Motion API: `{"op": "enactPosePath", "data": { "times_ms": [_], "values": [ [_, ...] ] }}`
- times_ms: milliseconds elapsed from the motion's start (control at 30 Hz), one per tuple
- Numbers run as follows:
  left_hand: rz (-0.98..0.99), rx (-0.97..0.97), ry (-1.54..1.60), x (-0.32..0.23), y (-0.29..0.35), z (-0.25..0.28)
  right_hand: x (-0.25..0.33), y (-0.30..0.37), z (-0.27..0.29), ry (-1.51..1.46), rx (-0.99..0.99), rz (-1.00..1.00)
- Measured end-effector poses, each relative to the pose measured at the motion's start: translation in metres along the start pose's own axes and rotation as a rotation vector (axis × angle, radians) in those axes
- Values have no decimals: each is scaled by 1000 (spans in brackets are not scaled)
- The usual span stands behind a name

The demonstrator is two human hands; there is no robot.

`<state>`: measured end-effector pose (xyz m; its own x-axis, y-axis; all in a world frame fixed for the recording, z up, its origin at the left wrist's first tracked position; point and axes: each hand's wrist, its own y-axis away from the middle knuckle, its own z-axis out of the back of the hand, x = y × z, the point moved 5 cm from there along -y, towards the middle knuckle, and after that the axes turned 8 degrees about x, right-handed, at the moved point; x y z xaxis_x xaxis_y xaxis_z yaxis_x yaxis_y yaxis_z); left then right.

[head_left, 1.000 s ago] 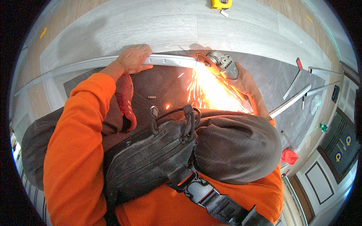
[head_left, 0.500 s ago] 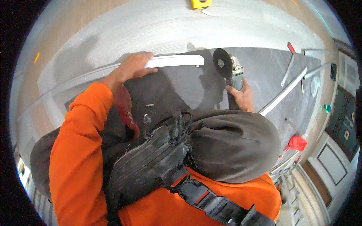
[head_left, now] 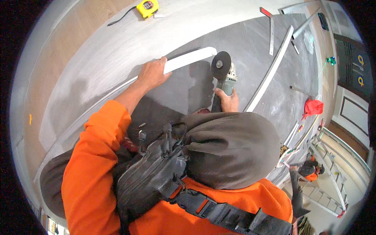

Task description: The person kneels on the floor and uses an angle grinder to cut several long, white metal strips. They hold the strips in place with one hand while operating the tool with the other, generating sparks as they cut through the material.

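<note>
My left hand (head_left: 153, 73) is closed around a long white trim strip (head_left: 190, 58), which runs from the lower left up to its far end in front of me. In my right hand (head_left: 228, 100) is an angle grinder (head_left: 230, 81), gripped by its body. The grinder's dark cutting disc (head_left: 221, 64) stands right beside the strip's end, seemingly touching or nearly so; I cannot tell which. Whether the disc spins does not show. Beneath both lies a dusty grey sheet (head_left: 250, 51).
A second white strip (head_left: 270, 72) lies right of the grinder, near a red-handled square (head_left: 271, 33). A yellow tape measure (head_left: 148, 8) is at the far left. Further right are a red bag-like item (head_left: 313, 107), a stepladder (head_left: 333, 172) and another person (head_left: 309, 172).
The view has swung, so the surroundings shift. The strip now slants upward to the right, and the grinder's disc is closer to its end. Both hands keep their holds.
</note>
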<state>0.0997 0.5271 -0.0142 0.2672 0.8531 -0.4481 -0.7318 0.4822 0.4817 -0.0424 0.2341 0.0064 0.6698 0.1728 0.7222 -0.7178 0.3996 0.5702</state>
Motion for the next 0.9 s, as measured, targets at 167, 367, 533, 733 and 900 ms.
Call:
{"op": "enactPosePath", "data": {
  "times_ms": [167,367,533,733,900],
  "values": [
    [7,-2,-4,-1,-5,-10,-21,-5,3,13,-69,3],
    [9,-19,-1,1,-2,-8,-22,-9,4,21,-57,45],
    [-14,-90,-68,4,2,-7,3,-4,22,186,14,94],
    [89,78,-17,14,14,-6,21,-17,42,447,81,139],
    [62,64,-30,20,12,-18,13,-35,41,426,184,108]
  ]
}}
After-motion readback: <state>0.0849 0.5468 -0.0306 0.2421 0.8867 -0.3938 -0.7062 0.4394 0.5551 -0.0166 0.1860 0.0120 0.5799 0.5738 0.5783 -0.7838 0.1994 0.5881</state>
